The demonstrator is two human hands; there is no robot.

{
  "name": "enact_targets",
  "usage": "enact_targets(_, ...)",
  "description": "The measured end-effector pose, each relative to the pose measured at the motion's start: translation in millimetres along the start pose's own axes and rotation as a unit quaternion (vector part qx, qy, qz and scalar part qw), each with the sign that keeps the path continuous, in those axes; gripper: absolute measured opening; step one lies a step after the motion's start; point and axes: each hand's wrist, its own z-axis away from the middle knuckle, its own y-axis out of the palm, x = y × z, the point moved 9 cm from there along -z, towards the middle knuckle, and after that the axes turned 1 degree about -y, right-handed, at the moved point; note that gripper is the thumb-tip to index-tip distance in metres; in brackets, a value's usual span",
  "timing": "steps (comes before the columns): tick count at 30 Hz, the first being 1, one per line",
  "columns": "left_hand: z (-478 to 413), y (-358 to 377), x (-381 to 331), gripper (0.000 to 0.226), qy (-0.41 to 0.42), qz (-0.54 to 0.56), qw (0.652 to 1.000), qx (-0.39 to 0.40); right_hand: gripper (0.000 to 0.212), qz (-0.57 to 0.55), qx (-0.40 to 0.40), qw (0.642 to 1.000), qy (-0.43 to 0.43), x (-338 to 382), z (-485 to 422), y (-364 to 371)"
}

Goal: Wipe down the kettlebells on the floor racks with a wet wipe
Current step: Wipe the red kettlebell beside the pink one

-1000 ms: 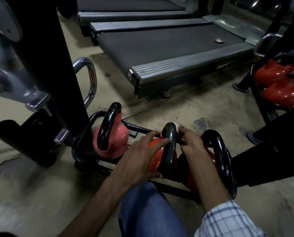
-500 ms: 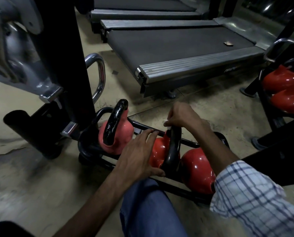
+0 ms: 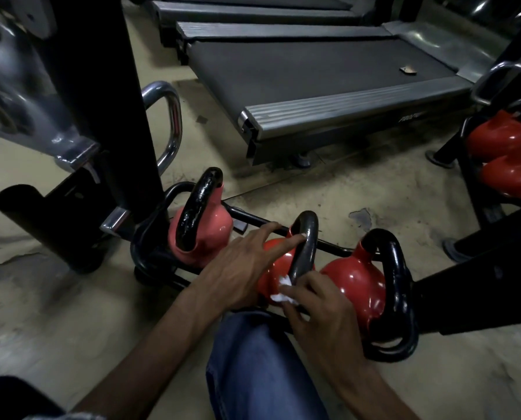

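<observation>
Three kettlebells with black handles sit in a low black floor rack point(image 3: 174, 189): a pink one point(image 3: 203, 228) at the left, a red middle one point(image 3: 275, 268) and a red right one point(image 3: 356, 280). My left hand point(image 3: 241, 268) rests on the middle kettlebell with straight fingers, its fingertips touching the black handle point(image 3: 306, 247). My right hand point(image 3: 316, 310) pinches a white wet wipe point(image 3: 283, 291) against the near lower side of the middle kettlebell, beside the base of the handle.
A treadmill deck point(image 3: 313, 77) lies on the floor behind the rack. A black machine post with a chrome loop point(image 3: 169, 125) stands at the left. A second rack with red kettlebells point(image 3: 507, 153) is at the right edge. My knee in blue jeans point(image 3: 259, 368) is below.
My right hand came down from the top of the middle kettlebell's handle to its near lower side with the wipe. My left hand stayed on that kettlebell.
</observation>
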Motion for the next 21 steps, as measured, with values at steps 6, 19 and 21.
enact_targets(6,-4,-2,0,0.114,0.009,-0.004,1.000,0.010,0.012,-0.026,-0.087,0.996,0.022,-6,22,10)
enact_targets(19,-4,-5,-5,0.123,-0.007,0.011,1.000,0.008,0.020,-0.411,-0.097,0.790,0.445,-76,56,46)
enact_targets(21,-4,-5,-5,0.123,-0.009,0.012,1.000,0.007,0.024,-0.437,-0.032,0.786,0.436,-82,40,50)
